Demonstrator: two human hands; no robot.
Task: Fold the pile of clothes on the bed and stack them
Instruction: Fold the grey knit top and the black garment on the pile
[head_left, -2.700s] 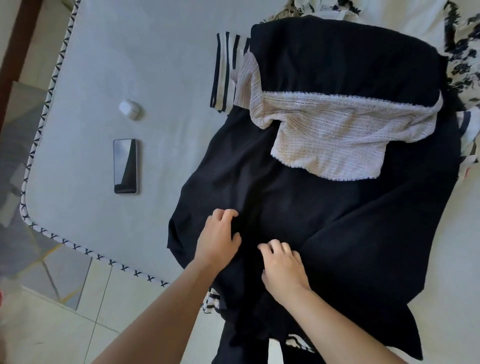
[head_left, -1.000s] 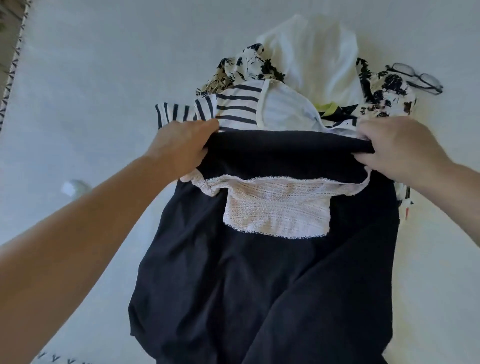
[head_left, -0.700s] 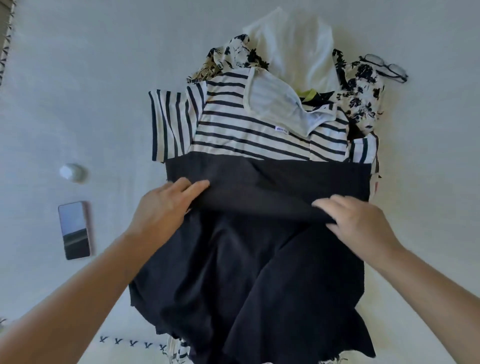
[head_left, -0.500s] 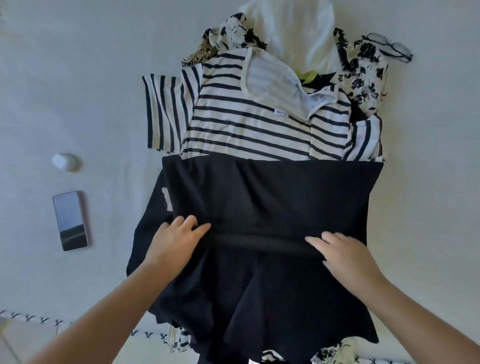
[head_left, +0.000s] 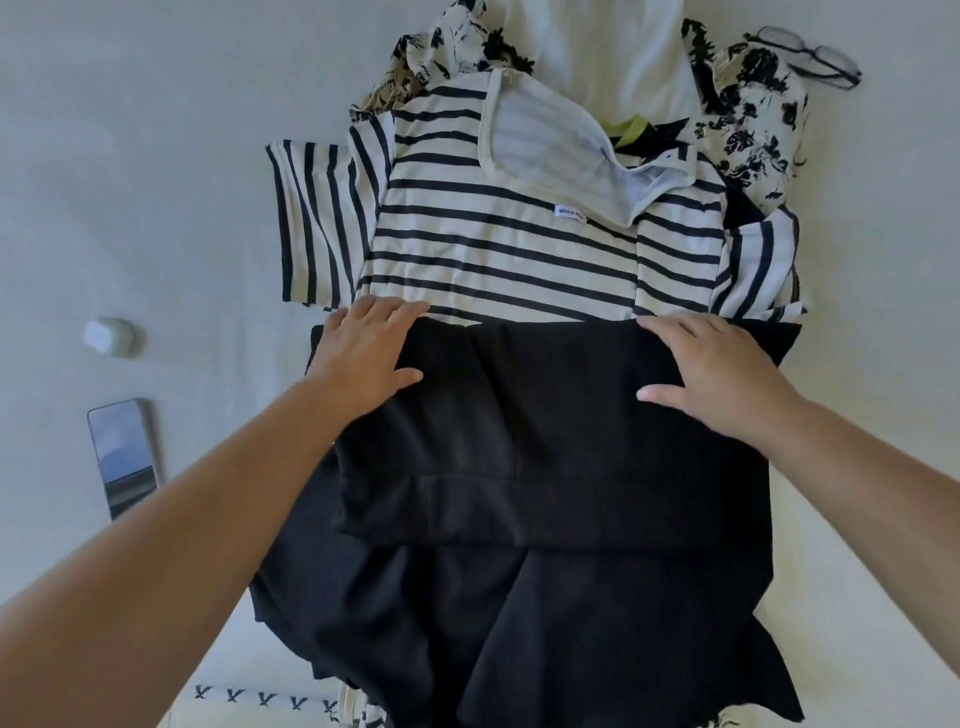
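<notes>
A black garment (head_left: 524, 467) lies on the pile with its top part folded down toward me. My left hand (head_left: 366, 353) rests flat on the fold's far left corner, fingers spread. On the far right corner my right hand (head_left: 722, 379) presses flat as well. Beyond the fold lies a black-and-white striped shirt (head_left: 498, 234), face up. Behind it sit a floral garment (head_left: 748, 114) and a white garment (head_left: 597, 47). Neither hand grips cloth.
A phone (head_left: 124, 457) and a small white case (head_left: 111, 336) lie on the white bed sheet (head_left: 130, 156) at left. Glasses (head_left: 805, 57) rest at the far right. The bed's patterned front edge (head_left: 260, 699) shows at the bottom.
Both hands pulled the black garment's top edge toward me, folding it over and hiding the lace piece. They then moved back to the fold's far edge and lie flat there.
</notes>
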